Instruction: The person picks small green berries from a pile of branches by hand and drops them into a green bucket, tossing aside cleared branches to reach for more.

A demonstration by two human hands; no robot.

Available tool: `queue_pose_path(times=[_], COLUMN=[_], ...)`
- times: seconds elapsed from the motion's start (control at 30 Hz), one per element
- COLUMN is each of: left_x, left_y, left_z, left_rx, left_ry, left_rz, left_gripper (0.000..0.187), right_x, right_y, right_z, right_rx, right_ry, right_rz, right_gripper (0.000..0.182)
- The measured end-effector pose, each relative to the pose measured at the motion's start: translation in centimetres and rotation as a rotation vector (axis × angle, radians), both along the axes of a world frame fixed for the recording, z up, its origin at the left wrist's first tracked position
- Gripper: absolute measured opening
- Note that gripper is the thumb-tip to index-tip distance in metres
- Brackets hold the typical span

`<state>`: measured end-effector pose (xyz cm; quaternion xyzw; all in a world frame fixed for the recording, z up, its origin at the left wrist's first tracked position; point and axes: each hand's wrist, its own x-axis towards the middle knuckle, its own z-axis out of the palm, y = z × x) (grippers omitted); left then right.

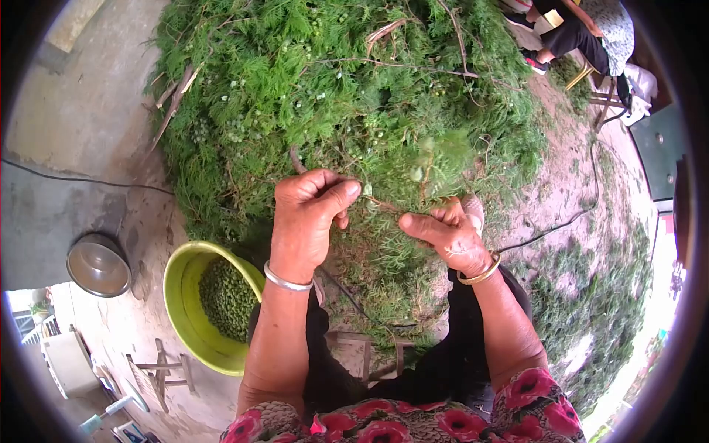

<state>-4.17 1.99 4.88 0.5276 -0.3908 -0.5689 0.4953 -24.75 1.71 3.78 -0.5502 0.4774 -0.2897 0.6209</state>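
My left hand, with a silver bangle at the wrist, is closed in a pinch at a small green seed cone. Thumb and forefinger meet right beside the cone. My right hand, wearing a gold-coloured bangle, is closed around the thin brown stem of a conifer sprig. The sprig's leafy top is blurred, and a pale green cone shows on it. Both hands are above the near edge of a big heap of cut conifer branches. To the left of my left forearm stands a yellow-green bucket partly filled with green cones.
A metal bowl lies on the floor at left, near a small wooden stool. A black cable crosses the ground at right, where more greenery is scattered. Another person sits at upper right.
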Motion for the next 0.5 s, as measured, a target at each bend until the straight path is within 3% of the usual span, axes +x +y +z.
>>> queue_pose_path(times=[0.13,0.27,0.33,0.4,0.47,0.5], left_x=[-0.4,1.5,1.8,1.3,1.0,1.0], left_y=[0.0,-0.5,-0.9,-0.8,-0.4,-0.2], left_z=[-0.3,-1.8,-0.9,0.3,0.6,0.6], left_rx=[0.192,0.023,-0.066,0.003,0.079,0.118], left_ry=[0.258,0.272,0.349,0.445,0.541,0.438], left_rz=[0.24,0.402,0.389,0.315,0.25,0.163], left_gripper=[0.007,0.008,0.01,0.013,0.015,0.018], right_x=[0.9,0.5,0.1,-0.1,0.1,0.2], right_y=[0.0,0.3,0.2,0.0,0.1,0.1], right_z=[-1.0,-0.5,-0.2,-0.6,0.2,0.5], right_rx=[0.001,-0.185,-0.251,-0.42,-0.31,-0.203], right_ry=[-0.035,-0.1,-0.072,0.063,0.036,0.007], right_rz=[0.06,0.035,0.024,0.108,0.124,0.14], right_gripper=[0.041,0.04,0.039,0.039,0.038,0.037])
